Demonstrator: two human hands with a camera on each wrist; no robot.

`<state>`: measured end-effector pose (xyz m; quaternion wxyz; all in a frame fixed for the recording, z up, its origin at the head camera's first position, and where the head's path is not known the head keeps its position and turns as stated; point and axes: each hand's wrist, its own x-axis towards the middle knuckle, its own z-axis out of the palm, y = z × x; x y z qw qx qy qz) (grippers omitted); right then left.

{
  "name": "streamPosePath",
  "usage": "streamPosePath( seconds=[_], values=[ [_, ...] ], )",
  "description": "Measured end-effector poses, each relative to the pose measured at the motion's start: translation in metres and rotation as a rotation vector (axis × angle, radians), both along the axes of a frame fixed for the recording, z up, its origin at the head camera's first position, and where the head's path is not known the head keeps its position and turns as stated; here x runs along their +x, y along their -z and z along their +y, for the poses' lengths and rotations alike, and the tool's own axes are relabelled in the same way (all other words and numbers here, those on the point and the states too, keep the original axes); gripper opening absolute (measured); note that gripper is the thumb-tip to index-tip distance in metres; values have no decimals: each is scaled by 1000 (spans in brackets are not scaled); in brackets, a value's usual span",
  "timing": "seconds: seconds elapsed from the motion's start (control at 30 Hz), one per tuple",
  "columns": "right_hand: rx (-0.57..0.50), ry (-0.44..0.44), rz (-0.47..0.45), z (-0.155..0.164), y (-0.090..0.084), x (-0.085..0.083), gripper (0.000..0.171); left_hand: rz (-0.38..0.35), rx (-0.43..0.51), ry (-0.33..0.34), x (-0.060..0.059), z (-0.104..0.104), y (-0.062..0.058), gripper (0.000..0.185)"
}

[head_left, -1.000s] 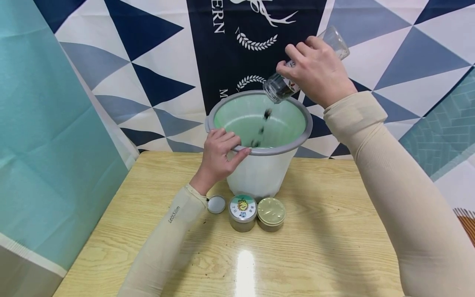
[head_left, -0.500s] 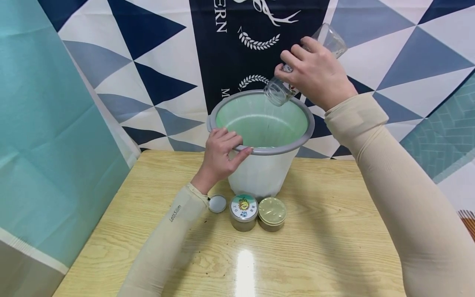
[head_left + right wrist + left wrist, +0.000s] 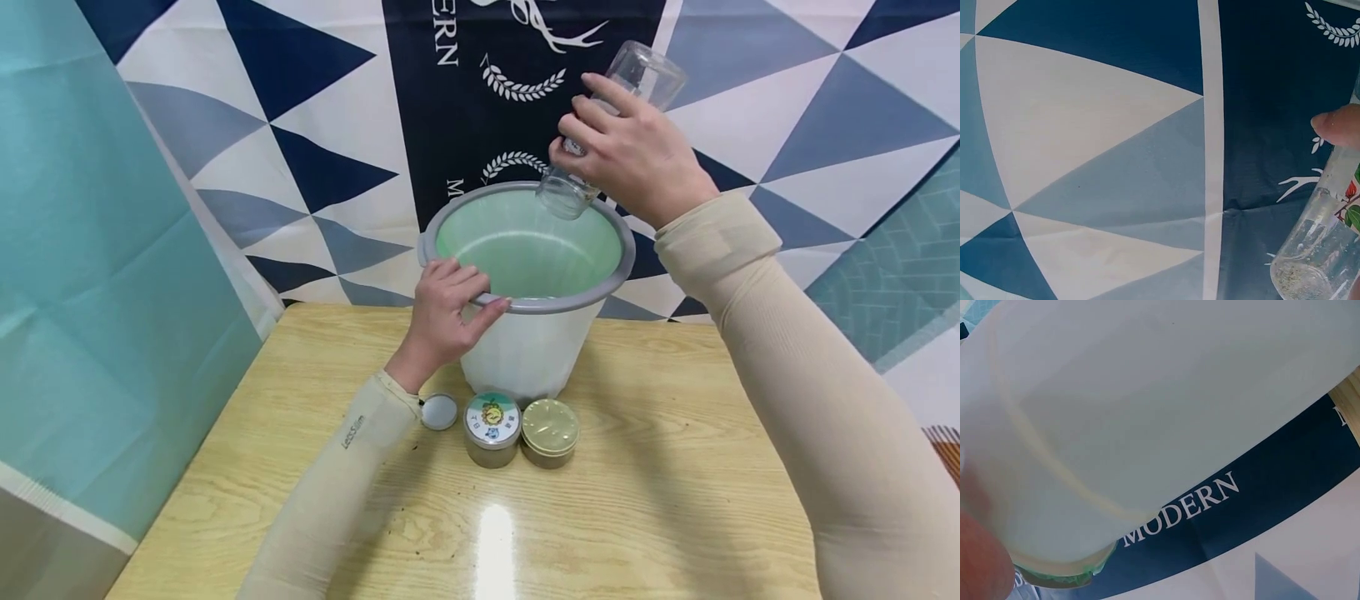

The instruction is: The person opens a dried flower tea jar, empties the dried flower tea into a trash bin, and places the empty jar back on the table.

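Note:
My left hand [image 3: 448, 310] grips the near left part of the grey rim of a white bin [image 3: 528, 354] with a green inside. Over the bin's far right side, my right hand [image 3: 633, 158] holds a clear glass jar [image 3: 564, 197] steeply tilted, mouth down. No contents show falling from it now. In the right wrist view, fine specks cling inside the base of the glass jar [image 3: 1307, 275], and a printed label shows a red and green plant. The left wrist view is mostly filled by the bin's white wall [image 3: 1172, 406], with a fingertip at its lower left.
On the wooden table [image 3: 637, 500], in front of the bin, stand a round tin with a printed lid [image 3: 492, 418] and a gold-lidded tin [image 3: 551, 427]. A small white lid [image 3: 438, 412] lies to their left. Patterned cloth [image 3: 330, 167] hangs close behind the bin.
Dark clumps fell from the jar into the bin a second ago; the jar now looks nearly empty. My right hand has tipped it more upright, base up. The left hand stayed on the rim.

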<state>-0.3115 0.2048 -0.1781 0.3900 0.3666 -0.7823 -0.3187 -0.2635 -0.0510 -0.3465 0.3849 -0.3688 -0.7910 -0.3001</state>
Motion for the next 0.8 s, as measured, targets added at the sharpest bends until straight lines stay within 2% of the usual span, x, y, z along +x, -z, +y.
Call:
streamPosePath(
  seconds=[0.33,0.57,0.8],
  values=[
    [-19,2,16,4,8,-3,59,-9,-6,0,0,1,4,70],
    [-17,-5,19,3,8,-3,65,-9,-9,1,1,-2,3,70],
    [-27,-3,24,4,7,-1,61,-3,-4,2,-1,-3,3,69]
  ],
)
